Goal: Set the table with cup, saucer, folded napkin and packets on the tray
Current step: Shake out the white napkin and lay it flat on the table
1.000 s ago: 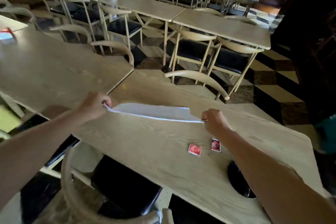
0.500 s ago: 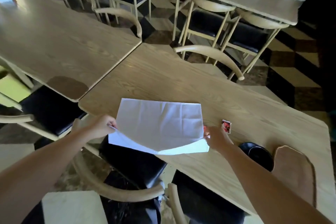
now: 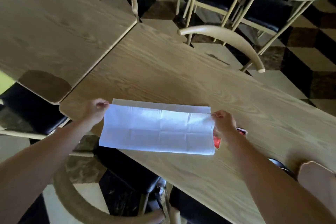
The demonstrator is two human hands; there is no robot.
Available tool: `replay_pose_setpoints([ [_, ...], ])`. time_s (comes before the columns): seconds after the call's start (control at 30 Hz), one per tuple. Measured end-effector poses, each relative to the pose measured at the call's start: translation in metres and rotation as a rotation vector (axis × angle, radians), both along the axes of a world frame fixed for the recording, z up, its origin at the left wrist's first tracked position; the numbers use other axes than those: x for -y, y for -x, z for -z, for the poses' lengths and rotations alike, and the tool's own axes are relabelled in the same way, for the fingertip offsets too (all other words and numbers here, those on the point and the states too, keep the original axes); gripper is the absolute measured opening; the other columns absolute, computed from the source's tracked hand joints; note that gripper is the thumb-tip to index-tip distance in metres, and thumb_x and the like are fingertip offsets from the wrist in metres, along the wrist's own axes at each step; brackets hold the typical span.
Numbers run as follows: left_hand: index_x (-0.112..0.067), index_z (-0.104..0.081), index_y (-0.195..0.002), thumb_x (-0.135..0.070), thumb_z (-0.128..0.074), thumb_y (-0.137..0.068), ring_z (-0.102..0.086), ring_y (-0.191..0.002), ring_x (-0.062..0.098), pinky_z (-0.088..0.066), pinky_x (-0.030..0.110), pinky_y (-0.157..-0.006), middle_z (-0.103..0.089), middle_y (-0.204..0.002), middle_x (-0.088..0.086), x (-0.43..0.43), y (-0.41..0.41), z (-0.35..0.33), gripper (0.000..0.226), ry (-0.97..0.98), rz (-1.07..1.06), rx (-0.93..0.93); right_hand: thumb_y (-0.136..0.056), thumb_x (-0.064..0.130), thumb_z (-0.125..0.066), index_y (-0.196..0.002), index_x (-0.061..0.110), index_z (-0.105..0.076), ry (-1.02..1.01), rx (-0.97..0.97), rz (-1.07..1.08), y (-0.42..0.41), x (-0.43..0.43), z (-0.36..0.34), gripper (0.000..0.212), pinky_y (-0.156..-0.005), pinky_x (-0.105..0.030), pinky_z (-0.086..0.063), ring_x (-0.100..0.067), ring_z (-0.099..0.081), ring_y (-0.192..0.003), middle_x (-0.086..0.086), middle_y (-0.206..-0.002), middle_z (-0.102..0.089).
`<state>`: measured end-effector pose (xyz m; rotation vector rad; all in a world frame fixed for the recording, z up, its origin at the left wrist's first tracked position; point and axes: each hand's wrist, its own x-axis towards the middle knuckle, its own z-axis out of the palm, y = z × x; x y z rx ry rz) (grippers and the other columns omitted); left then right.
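With the left hand and right hand each pinching a top corner, the napkin hung over the table edge, where uneven corners risked a crooked fold.

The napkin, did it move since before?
Yes. The napkin was held stretched flat above the table; now it is folded over on the table's near edge, closer to the person, partly covering a red packet.
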<state>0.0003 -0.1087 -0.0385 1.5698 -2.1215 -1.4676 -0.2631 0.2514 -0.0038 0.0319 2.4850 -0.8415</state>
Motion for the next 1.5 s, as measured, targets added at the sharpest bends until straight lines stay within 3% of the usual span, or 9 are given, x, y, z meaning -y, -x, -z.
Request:
replay_pose_setpoints([
  [0.2,-0.007,-0.065,-0.093,-0.012,-0.057,-0.091,-0.047,-0.06,0.019,-0.041,0.022,-0.049,-0.057,-0.076,0.014,0.002,0.03,0.029,0.009,0.15,-0.029,-0.036,-0.09,0.029,-0.053,-0.084,0.022,-0.064,-0.006,0.026,0.096,0.024,0.019,0.051,0.014,-0.078,-0.044,-0.057,-0.04,-0.069,-0.087,-0.012,-0.084,-0.071],
  [0.33,-0.012,-0.067,-0.094,-0.035,-0.051,-0.081,-0.058,-0.077,0.028,-0.048,0.039,-0.07,-0.066,-0.088,0.017,0.005,0.037,0.037,0.03,0.21,-0.013,0.053,-0.095,0.023,-0.051,-0.1,0.012,-0.069,-0.057,-0.033,0.093,0.029,0.033,0.055,0.022,-0.077,-0.035,-0.045,-0.039,-0.063,-0.098,-0.021,-0.099,-0.072],
  [0.43,-0.011,-0.069,-0.097,-0.031,-0.053,-0.084,-0.064,-0.091,0.034,-0.048,0.041,-0.08,-0.07,-0.095,0.018,0.006,0.043,0.039,0.028,0.26,-0.024,0.119,-0.096,0.023,-0.047,-0.098,0.01,-0.069,-0.118,-0.059,0.107,0.032,0.037,0.06,0.025,-0.073,-0.034,-0.039,-0.039,-0.059,-0.099,-0.024,-0.102,-0.07],
  [0.8,-0.005,-0.065,-0.099,-0.017,-0.051,-0.094,-0.062,-0.095,0.04,-0.046,0.041,-0.079,-0.069,-0.099,0.02,0.004,0.043,0.045,0.018,0.377,0.062,0.177,-0.097,0.026,-0.047,-0.094,0.009,-0.064,-0.167,-0.114,0.074,0.034,0.039,0.068,0.024,-0.072,-0.033,-0.035,-0.029,-0.048,-0.085,-0.021,-0.1,-0.069],
  [1.0,-0.004,-0.055,-0.098,-0.028,-0.06,-0.089,-0.061,-0.094,0.041,-0.045,0.043,-0.078,-0.066,-0.094,0.021,0.001,0.039,0.037,0.026,0.319,-0.033,0.239,-0.099,0.033,-0.049,-0.112,0.009,-0.059,-0.1,-0.114,0.062,0.029,0.041,0.05,0.03,-0.087,-0.038,-0.04,-0.038,-0.057,-0.109,-0.02,-0.112,-0.069],
  [1.1,0.002,-0.051,-0.106,-0.025,-0.062,-0.087,-0.053,-0.106,0.042,-0.041,0.046,-0.087,-0.058,-0.108,0.025,-0.016,0.028,0.023,0.035,0.36,0.062,0.356,-0.099,0.03,-0.048,-0.124,0.009,-0.05,-0.134,-0.174,-0.104,0.011,0.039,0.038,0.033,-0.083,-0.038,-0.04,-0.037,-0.056,-0.11,-0.021,-0.12,-0.063],
  [1.2,0.005,-0.048,-0.122,-0.027,-0.059,-0.089,-0.044,-0.117,0.046,-0.032,0.051,-0.101,-0.05,-0.124,0.03,-0.052,0.022,0.013,0.047,0.535,0.3,0.453,-0.097,0.031,-0.049,-0.142,0.009,-0.039,-0.201,-0.261,-0.345,-0.021,0.046,0.034,0.051,-0.1,-0.046,-0.042,-0.037,-0.046,-0.127,-0.018,-0.142,-0.048],
  [1.33,-0.008,-0.035,-0.141,-0.041,-0.044,-0.095,-0.031,-0.135,0.044,-0.032,0.053,-0.105,-0.028,-0.152,0.023,-0.105,0.023,0.017,0.058,0.601,0.58,0.438,-0.1,0.04,-0.041,-0.155,0.014,-0.019,-0.21,-0.253,-0.686,-0.084,0.074,0.039,0.064,-0.119,-0.044,-0.018,-0.027,-0.012,-0.152,-0.01,-0.163,-0.019],
  [1.5,-0.023,-0.011,-0.154,-0.048,-0.024,-0.097,-0.001,-0.149,0.036,-0.011,0.051,-0.12,-0.001,-0.163,0.013,-0.129,0.021,0.045,0.064,0.605,0.685,0.466,-0.104,0.038,-0.027,-0.157,0.023,-0.004,-0.228,-0.324,-0.99,-0.146,0.123,0.06,0.059,-0.123,-0.051,0.0,-0.027,0.012,-0.152,-0.002,-0.166,0.005],
])
